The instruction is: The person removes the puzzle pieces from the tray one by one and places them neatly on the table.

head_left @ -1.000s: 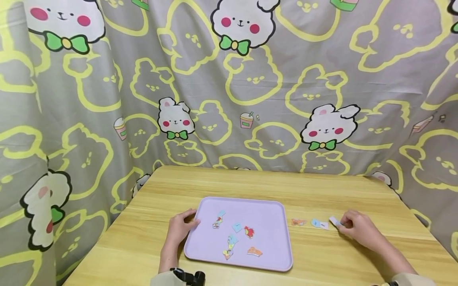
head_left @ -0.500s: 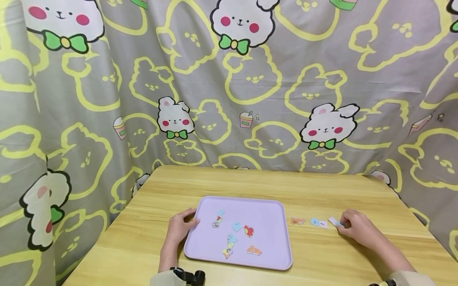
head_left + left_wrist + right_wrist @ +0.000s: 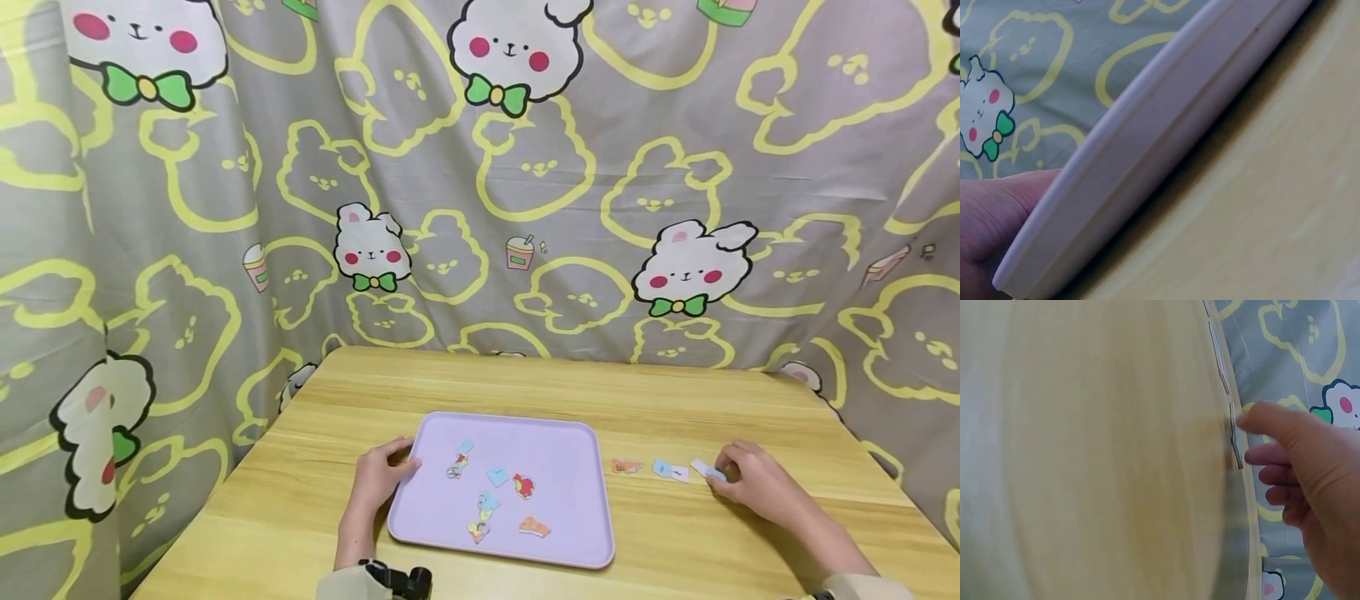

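Note:
A lilac tray [image 3: 558, 442] lies on the wooden table, bearing several small colourful cut-out pieces, among them a red one [image 3: 523, 486] and an orange one [image 3: 534, 527]. My left hand [image 3: 377, 479] holds the tray's left edge, thumb over the rim; the left wrist view shows the tray's outer wall [image 3: 1141, 131] close up. To the right of the tray, my right hand [image 3: 753, 479] touches a white and blue puzzle piece [image 3: 703, 467] with loosely bent fingers. In the right wrist view, this piece [image 3: 1234, 434] lies flat, the thumb tip against it.
Between the tray and the right hand, an orange piece [image 3: 626, 467] and a blue and white piece [image 3: 670, 471] lie in a row on the table [image 3: 525, 383]. A grey curtain [image 3: 435, 183] with rabbit prints hangs around the table's back and sides.
The white and blue piece has gone from tilted in the right fingers to flat on the table. The left hand and tray stay put; the head view shifts slightly.

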A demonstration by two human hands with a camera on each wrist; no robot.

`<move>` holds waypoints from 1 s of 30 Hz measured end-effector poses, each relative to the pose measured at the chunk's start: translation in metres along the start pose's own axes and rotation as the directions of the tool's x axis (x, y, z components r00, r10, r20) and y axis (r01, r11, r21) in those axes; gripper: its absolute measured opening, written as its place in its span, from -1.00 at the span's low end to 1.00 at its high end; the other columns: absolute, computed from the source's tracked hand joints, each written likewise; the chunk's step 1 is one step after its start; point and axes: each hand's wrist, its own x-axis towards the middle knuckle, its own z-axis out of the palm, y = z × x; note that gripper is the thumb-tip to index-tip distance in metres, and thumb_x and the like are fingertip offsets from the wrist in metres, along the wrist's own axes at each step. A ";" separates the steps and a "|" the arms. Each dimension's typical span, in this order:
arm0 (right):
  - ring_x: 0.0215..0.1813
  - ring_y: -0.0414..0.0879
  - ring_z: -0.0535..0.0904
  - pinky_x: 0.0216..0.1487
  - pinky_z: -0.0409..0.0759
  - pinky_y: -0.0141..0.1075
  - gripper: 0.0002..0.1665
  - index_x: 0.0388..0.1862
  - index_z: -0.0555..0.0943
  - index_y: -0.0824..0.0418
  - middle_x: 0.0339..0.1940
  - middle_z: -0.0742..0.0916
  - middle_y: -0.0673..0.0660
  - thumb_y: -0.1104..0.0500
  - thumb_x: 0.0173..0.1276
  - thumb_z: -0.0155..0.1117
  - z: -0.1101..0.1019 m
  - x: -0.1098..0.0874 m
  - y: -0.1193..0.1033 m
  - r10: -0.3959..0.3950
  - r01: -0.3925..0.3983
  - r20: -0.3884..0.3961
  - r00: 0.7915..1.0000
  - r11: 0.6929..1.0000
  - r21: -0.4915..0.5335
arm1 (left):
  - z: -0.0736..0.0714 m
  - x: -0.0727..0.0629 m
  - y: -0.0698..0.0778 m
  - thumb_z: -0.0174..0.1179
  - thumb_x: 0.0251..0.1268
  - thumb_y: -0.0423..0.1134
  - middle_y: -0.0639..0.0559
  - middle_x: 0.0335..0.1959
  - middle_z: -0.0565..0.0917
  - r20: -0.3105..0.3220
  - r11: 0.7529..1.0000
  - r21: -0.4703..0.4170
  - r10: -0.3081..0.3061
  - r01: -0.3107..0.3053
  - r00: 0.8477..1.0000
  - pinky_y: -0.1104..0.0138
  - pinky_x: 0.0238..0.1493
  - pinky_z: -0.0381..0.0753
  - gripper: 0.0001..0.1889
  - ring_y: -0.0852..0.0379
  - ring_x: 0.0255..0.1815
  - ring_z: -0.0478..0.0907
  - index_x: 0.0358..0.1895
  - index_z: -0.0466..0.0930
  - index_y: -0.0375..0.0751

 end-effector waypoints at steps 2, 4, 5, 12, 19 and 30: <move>-0.44 -0.40 0.25 -0.50 0.29 -0.43 -0.72 -0.53 0.56 0.13 -0.52 0.43 -0.10 0.24 -0.08 0.56 0.000 0.000 -0.001 0.006 -0.006 -0.014 1.000 1.000 0.016 | 0.000 0.000 0.000 0.38 0.16 -0.26 -0.29 0.22 0.59 0.000 1.000 0.002 -0.002 0.002 1.000 -0.07 0.33 0.48 -0.59 -0.31 0.31 0.47 0.11 0.67 -0.19; -0.45 -0.42 0.25 -0.50 0.31 -0.43 -0.75 -0.51 0.59 0.13 -0.51 0.44 -0.10 0.24 -0.06 0.56 -0.001 0.001 -0.002 0.010 -0.009 -0.026 1.000 1.000 0.023 | 0.000 0.000 0.000 0.39 0.15 -0.26 -0.29 0.22 0.60 -0.003 1.000 0.004 -0.001 0.001 1.000 -0.08 0.32 0.48 -0.59 -0.31 0.31 0.47 0.11 0.67 -0.19; -0.45 -0.42 0.25 -0.50 0.32 -0.43 -0.76 -0.50 0.60 0.13 -0.51 0.44 -0.11 0.24 -0.06 0.56 -0.001 0.002 -0.003 0.007 -0.006 -0.035 0.999 1.000 0.028 | -0.001 0.000 0.000 0.39 0.15 -0.26 -0.29 0.22 0.60 -0.005 1.000 0.006 -0.001 0.001 1.000 -0.08 0.32 0.48 -0.59 -0.31 0.31 0.47 0.11 0.67 -0.19; -0.45 -0.47 0.25 -0.53 0.30 -0.47 -0.77 -0.48 0.67 0.13 -0.52 0.47 -0.16 0.30 -0.11 0.57 0.007 0.012 -0.016 -0.084 0.092 -0.115 0.990 0.993 0.069 | -0.002 0.000 0.000 0.39 0.15 -0.24 -0.28 0.20 0.61 -0.011 1.000 0.015 0.007 -0.007 1.000 -0.08 0.32 0.49 -0.59 -0.31 0.30 0.48 0.11 0.67 -0.19; -0.45 -0.44 0.32 -0.54 0.36 -0.50 -0.77 -0.39 0.70 0.18 -0.50 0.52 -0.17 0.29 -0.07 0.57 0.014 0.023 -0.038 -0.118 0.134 -0.120 0.986 0.981 0.139 | -0.002 0.000 0.000 0.39 0.15 -0.25 -0.30 0.21 0.61 -0.014 1.000 0.006 0.014 -0.014 1.000 -0.08 0.29 0.51 -0.59 -0.32 0.29 0.48 0.11 0.67 -0.19; -0.38 -0.37 0.43 -0.44 0.51 -0.44 -0.77 -0.32 0.71 0.21 -0.47 0.58 -0.14 0.26 0.00 0.55 0.036 0.043 -0.083 -0.184 0.203 -0.095 0.978 0.945 0.258 | 0.000 0.001 -0.001 0.39 0.16 -0.25 -0.30 0.21 0.60 -0.009 1.000 0.000 0.011 -0.011 1.000 -0.09 0.32 0.48 -0.59 -0.33 0.30 0.47 0.11 0.67 -0.20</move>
